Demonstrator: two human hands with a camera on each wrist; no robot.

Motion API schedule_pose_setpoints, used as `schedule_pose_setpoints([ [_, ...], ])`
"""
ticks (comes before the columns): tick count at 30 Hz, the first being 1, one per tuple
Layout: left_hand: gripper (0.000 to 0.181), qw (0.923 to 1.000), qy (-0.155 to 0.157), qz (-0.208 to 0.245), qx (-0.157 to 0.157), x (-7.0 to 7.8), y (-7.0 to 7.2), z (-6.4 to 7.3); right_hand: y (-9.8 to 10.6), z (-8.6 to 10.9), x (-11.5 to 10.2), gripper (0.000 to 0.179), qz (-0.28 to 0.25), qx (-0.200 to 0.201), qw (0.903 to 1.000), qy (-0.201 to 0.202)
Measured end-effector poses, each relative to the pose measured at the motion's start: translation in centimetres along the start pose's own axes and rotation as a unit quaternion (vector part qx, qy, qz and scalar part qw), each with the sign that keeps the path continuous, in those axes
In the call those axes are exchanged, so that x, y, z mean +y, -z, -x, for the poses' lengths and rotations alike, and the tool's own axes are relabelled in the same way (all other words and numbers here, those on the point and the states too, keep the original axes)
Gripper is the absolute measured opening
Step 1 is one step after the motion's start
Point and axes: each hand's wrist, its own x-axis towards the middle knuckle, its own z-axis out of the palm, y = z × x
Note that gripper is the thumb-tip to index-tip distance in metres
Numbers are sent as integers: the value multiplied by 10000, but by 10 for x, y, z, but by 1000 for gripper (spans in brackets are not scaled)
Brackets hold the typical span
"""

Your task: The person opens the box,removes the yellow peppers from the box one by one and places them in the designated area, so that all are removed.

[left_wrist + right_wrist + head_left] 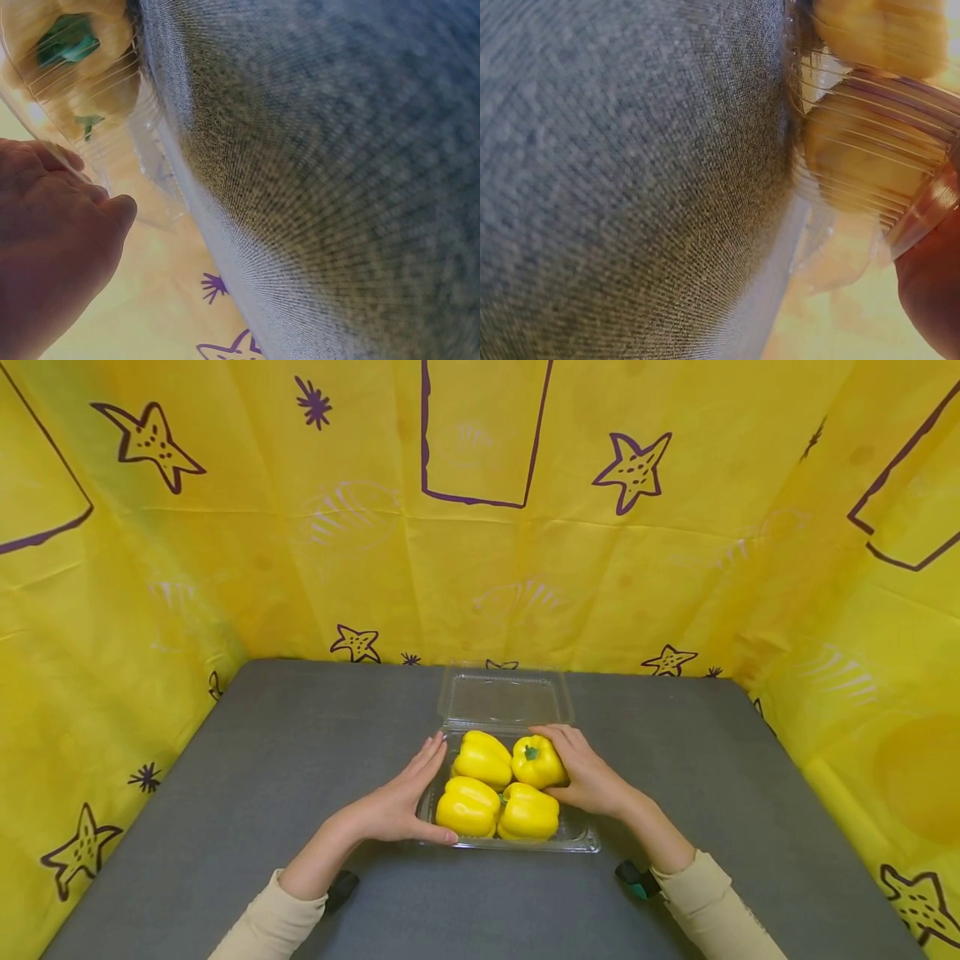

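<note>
A clear plastic clamshell container (579, 842) holds several yellow bell peppers, set two by two. My right hand (592, 772) reaches over its right side and holds the back right bell pepper (537, 762), fingers behind it and thumb at its front. That pepper's green stem faces up toward me. My left hand (393, 797) rests along the container's left rim, fingers straight and thumb spread to the front left corner. Beside this hand lie the back left pepper (482, 758) and the front left pepper (468, 808). The front right pepper (529, 812) sits just below my right thumb.
The container's lid (504, 697) is folded back, away from me, near the far edge of the grey table (300, 752). A yellow cloth (450, 568) with starfish drawings hangs behind the table and along both sides.
</note>
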Motion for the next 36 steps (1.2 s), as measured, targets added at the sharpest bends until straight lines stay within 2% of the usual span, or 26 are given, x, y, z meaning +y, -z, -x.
schedule_pose_setpoints([
  [5,129,10000,-16,-13,16,0,0,0,0,0,1,86,-32,98,9999,97],
  [12,129,10000,-41,-38,45,-1,-1,0,1,2,1,84,-153,92,9998,-18],
  [20,128,9999,-89,-45,59,-1,-1,0,3,2,1,87,-308,341,9989,96],
  [36,128,9999,-95,-49,73,-2,-2,0,10,6,-4,90,-967,720,9919,-407],
])
